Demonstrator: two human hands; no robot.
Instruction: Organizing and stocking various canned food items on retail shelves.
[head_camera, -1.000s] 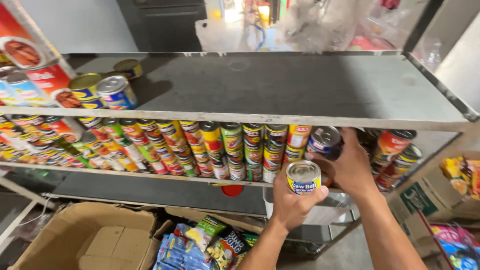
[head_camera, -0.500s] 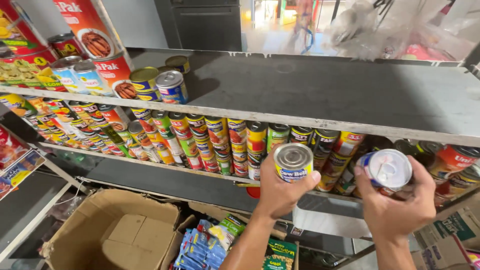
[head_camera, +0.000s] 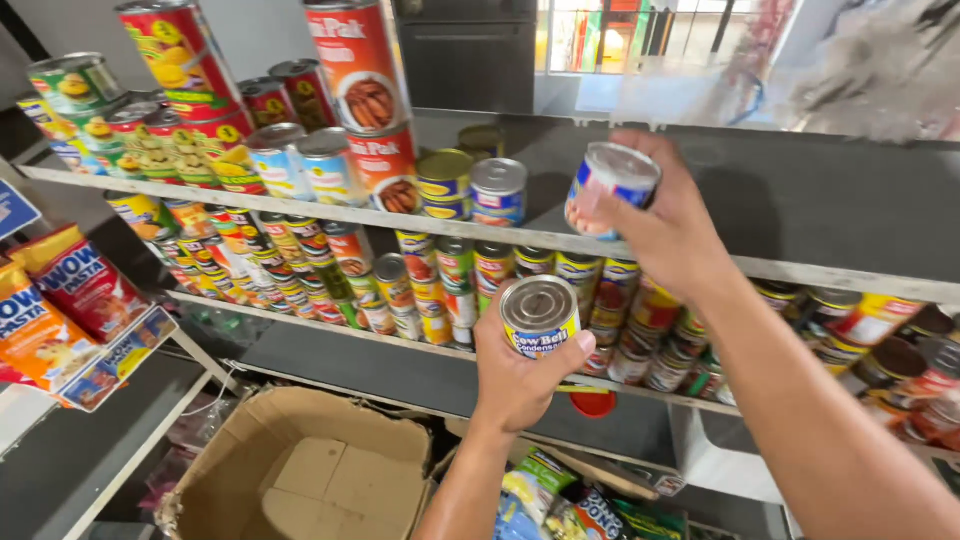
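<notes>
- Right now, left hand (head_camera: 520, 375) is wrapped around a small blue-and-yellow labelled tin can (head_camera: 540, 317), held upright, silver lid facing up, in front of the middle shelf (head_camera: 300, 325).
- Right hand (head_camera: 665, 230) is clamped on a second tin can (head_camera: 610, 188), blue-and-white label, tilted, lid pointing up and away; it sits just above the front edge of the top shelf (head_camera: 840, 215).
- Hands are apart, right one higher and further out than the left.
- Top shelf, left of the raised can: two short cans, one gold-lidded (head_camera: 444, 183) and one silver-lidded (head_camera: 498, 191), standing side by side near the edge.
- Further left on the same shelf: tall red cans (head_camera: 362, 75) stacked, blue-labelled cans (head_camera: 300, 160) in front of them, yellow-and-red fruit-type cans (head_camera: 170, 95) beyond.
- Right part of the top shelf is bare dark board.
- Middle shelf: tight rows of small mixed-colour cans (head_camera: 430, 275), stacked in layers, running left to right behind both arms.
- Far left: orange pasta packets (head_camera: 75, 290) on a side rack.
- Below: open cardboard box (head_camera: 300, 470) on the floor, nothing visible inside; colourful snack packets (head_camera: 560, 500) beside it, near the left forearm.
- Small red round lid or cap (head_camera: 594, 403) lies on the lower shelf, just under the left hand.
</notes>
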